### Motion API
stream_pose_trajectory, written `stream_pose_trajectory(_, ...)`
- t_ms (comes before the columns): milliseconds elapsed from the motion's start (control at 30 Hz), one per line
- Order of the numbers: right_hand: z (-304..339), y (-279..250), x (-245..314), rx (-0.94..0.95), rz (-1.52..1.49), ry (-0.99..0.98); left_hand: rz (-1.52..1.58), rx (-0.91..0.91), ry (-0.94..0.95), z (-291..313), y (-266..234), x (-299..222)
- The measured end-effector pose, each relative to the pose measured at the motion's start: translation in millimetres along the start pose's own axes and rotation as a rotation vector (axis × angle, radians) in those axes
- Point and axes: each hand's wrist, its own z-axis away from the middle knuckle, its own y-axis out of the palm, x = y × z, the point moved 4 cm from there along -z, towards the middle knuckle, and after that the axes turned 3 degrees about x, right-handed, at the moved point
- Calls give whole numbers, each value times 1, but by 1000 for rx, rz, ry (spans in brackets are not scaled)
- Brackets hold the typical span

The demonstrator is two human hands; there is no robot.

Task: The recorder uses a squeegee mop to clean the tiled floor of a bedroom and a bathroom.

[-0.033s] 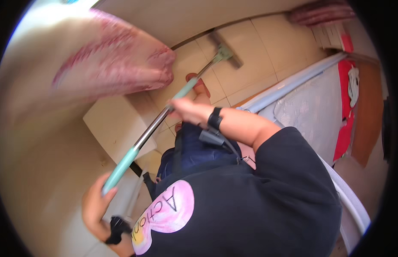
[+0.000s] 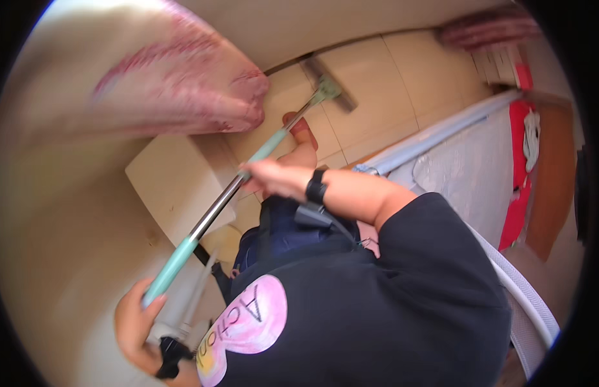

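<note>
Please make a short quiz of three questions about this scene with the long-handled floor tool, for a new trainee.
1. True or false: both hands grip the floor squeegee.
2. Which hand holds the green end grip of the handle? A) left hand B) right hand
3. Fill in: the tool's head rests on the beige ____ floor.

Key: 1 true; 2 A; 3 tiled.

1 mop [image 2: 248,169], 2 hands [image 2: 274,177]
</note>
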Motion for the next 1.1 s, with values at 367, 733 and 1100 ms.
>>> stream_pose_trajectory(367, -88, 95, -83, 214, -309, 39, 13, -519, -37, 120, -5, 60)
stream_pose_trajectory(733, -84, -225, -31, -290, -61, -258, -67, -145, 452, -54, 102, -52)
stream_pose_trajectory(1100, -73, -103, -51, -600, -419, -225, -88, -167, 287, -10, 69, -6)
